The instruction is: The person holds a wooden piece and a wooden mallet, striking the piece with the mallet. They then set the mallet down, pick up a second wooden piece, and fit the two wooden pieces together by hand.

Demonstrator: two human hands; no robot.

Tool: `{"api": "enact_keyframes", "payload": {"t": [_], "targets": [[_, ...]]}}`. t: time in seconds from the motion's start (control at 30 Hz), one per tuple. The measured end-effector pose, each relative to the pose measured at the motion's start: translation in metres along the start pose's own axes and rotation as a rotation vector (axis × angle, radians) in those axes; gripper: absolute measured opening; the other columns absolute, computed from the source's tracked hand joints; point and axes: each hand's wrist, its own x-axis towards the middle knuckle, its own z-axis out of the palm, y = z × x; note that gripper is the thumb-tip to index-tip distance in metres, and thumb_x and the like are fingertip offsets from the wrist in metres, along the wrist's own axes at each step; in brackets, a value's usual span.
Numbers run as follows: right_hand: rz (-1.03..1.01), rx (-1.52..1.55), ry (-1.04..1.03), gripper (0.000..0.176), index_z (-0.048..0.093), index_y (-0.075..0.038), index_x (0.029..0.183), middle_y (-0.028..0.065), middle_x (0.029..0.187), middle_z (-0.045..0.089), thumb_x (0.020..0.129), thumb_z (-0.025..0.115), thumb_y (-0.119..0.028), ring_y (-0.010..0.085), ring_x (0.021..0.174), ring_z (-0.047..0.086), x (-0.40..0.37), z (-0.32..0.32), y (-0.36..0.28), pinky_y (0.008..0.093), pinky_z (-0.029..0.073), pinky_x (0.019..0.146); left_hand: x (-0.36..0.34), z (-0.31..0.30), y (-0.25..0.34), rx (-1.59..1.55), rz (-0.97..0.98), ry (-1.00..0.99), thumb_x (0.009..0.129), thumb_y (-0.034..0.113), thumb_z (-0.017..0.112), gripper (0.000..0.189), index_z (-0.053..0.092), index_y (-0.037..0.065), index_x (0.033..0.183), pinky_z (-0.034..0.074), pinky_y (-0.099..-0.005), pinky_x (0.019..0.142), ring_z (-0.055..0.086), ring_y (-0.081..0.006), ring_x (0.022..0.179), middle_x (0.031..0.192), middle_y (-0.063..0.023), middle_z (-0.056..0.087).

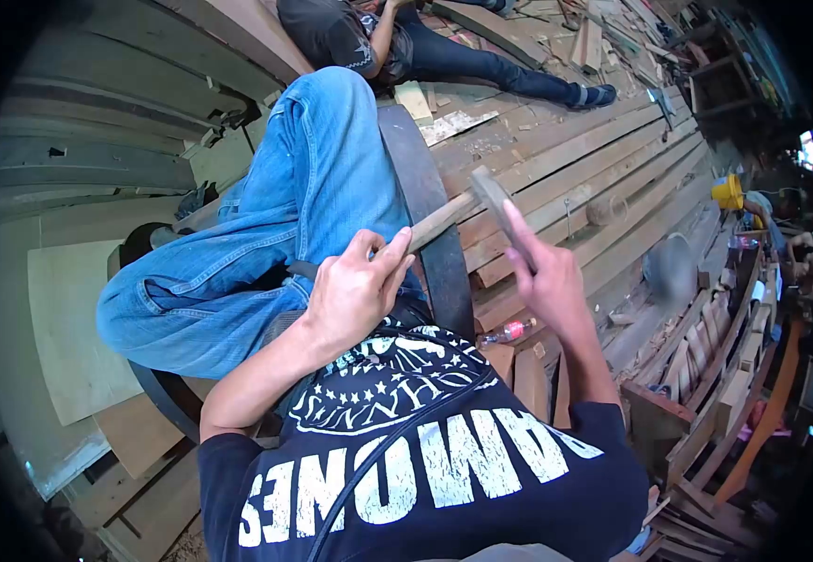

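My left hand (355,288) is wrapped round the wooden handle of a hammer (442,219), which slants up to the right over my lap. Its long, narrow head (489,190) lies across the handle's far end. The fingers of my right hand (545,273) are at the lower end of that head and appear to pinch it. Beneath the handle runs a dark, flat curved piece (451,281), beside my bent legs in blue jeans (332,159).
Another person (463,58) sits on the plank floor (613,140) at the top, one leg stretched out. Wood scraps (589,47) lie around there. A bottle (511,332) lies right of my lap. Curved wooden pieces (706,347) and a yellow bucket (727,192) are at the right.
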Motion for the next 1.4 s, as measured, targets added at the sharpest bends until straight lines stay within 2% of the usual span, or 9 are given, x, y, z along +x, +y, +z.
{"api": "enact_keyframes", "payload": {"t": [0.1,0.23,0.37,0.5,0.63,0.77,0.97,1.27,1.4], "targets": [[-0.203,0.099,-0.079,0.068,0.046,-0.032,0.152,0.0213,0.085,0.071,0.090,0.067,-0.014,0.0391,0.073,0.070,-0.006,0.009,-0.010,0.0476,0.056,0.069,0.000,0.003,-0.001,0.009,-0.009,-0.001,0.087,0.014,0.079,0.035,0.072,0.009,0.121,0.055,-0.0378,0.050,0.065,-0.0260,0.055,0.086,-0.0135,0.066],[-0.006,-0.001,-0.006,0.067,0.049,-0.033,0.150,0.0230,0.086,0.071,0.089,0.069,-0.014,0.0406,0.074,0.071,0.008,0.006,0.010,0.0457,0.057,0.070,0.002,-0.002,0.001,0.005,-0.019,-0.007,0.087,0.012,0.078,0.034,0.072,0.008,0.120,0.054,-0.0395,0.050,0.065,-0.0285,0.057,0.086,-0.0139,0.066],[-0.183,0.125,-0.036,0.066,0.046,-0.033,0.152,0.0223,0.094,0.072,0.092,0.066,-0.016,0.0407,0.079,0.072,0.009,0.011,0.014,0.0455,0.057,0.069,0.000,0.002,-0.003,-0.006,0.012,0.012,0.087,0.013,0.078,0.034,0.072,0.008,0.120,0.054,-0.0402,0.050,0.065,-0.0288,0.056,0.088,-0.0138,0.065],[0.175,-0.058,-0.042,0.067,0.047,-0.032,0.151,0.0233,0.092,0.071,0.090,0.068,-0.015,0.0424,0.083,0.071,0.025,-0.008,0.018,0.0481,0.057,0.072,0.000,-0.001,0.001,0.024,0.015,-0.026,0.088,0.014,0.077,0.035,0.071,0.009,0.122,0.055,-0.0409,0.049,0.065,-0.0294,0.056,0.088,-0.0134,0.064],[-0.160,0.076,-0.085,0.063,0.046,-0.032,0.152,0.0249,0.091,0.070,0.093,0.064,-0.018,0.0429,0.081,0.070,0.022,0.002,0.011,0.0521,0.056,0.071,-0.004,0.002,-0.006,0.017,0.005,-0.058,0.088,0.014,0.077,0.038,0.069,0.011,0.125,0.055,-0.0416,0.049,0.065,-0.0306,0.056,0.087,-0.0125,0.063],[0.242,-0.327,-0.024,0.062,0.046,-0.034,0.152,0.0260,0.093,0.070,0.094,0.064,-0.018,0.0456,0.083,0.070,0.033,-0.014,0.059,0.0515,0.056,0.072,-0.006,0.000,-0.004,0.035,0.015,-0.065,0.088,0.013,0.077,0.040,0.069,0.011,0.126,0.056,-0.0414,0.050,0.067,-0.0307,0.058,0.087,-0.0129,0.065],[0.080,-0.008,0.118,0.063,0.047,-0.029,0.152,0.0281,0.105,0.070,0.095,0.064,-0.012,0.0433,0.098,0.070,0.028,0.001,0.051,0.0455,0.057,0.080,-0.004,0.002,-0.013,-0.037,0.096,-0.043,0.087,0.010,0.075,0.045,0.064,0.006,0.130,0.059,-0.0377,0.055,0.071,-0.0286,0.068,0.099,-0.0126,0.070],[-0.227,0.071,-0.056,0.063,0.050,-0.021,0.151,0.0233,0.093,0.073,0.091,0.067,-0.009,0.0395,0.077,0.072,0.003,0.007,-0.019,0.0448,0.056,0.069,-0.007,-0.004,-0.009,0.093,0.175,-0.059,0.082,0.005,0.072,0.049,0.063,0.004,0.130,0.058,-0.0357,0.054,0.071,-0.0237,0.067,0.111,-0.0132,0.070],[0.088,-0.172,-0.060,0.063,0.051,-0.020,0.150,0.0230,0.091,0.072,0.091,0.068,-0.008,0.0413,0.076,0.070,0.017,-0.003,-0.003,0.0471,0.055,0.070,-0.008,-0.004,-0.007,0.130,0.198,-0.079,0.075,0.001,0.068,0.054,0.064,0.003,0.129,0.059,-0.0352,0.054,0.071,-0.0226,0.067,0.116,-0.0146,0.069]]}}
